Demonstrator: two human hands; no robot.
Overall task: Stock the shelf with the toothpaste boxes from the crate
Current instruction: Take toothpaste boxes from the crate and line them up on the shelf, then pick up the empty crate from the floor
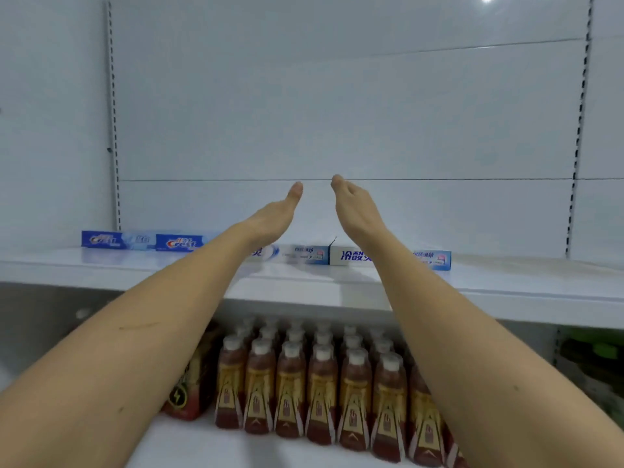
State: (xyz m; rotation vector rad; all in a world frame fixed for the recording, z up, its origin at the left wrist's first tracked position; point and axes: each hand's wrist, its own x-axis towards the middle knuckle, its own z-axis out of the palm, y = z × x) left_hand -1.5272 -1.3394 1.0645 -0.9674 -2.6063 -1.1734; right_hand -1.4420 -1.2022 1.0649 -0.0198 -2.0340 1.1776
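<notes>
Blue Crest boxes (141,240) shelved left; both hands (270,217) flat, empty, slightly apart.

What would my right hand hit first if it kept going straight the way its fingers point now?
Most likely the white back panel of the shelf. The right hand is open, raised above the white toothpaste boxes, fingers aimed forward and slightly up, with nothing visible between. Depth to the panel is unclear.

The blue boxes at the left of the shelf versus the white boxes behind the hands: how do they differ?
The blue boxes are deep blue all over; the white boxes are mostly white with blue lettering. The blue boxes lie clear of the arms; the white boxes are partly hidden by them. Both kinds lie flat, end to end in one row along the shelf.
</notes>
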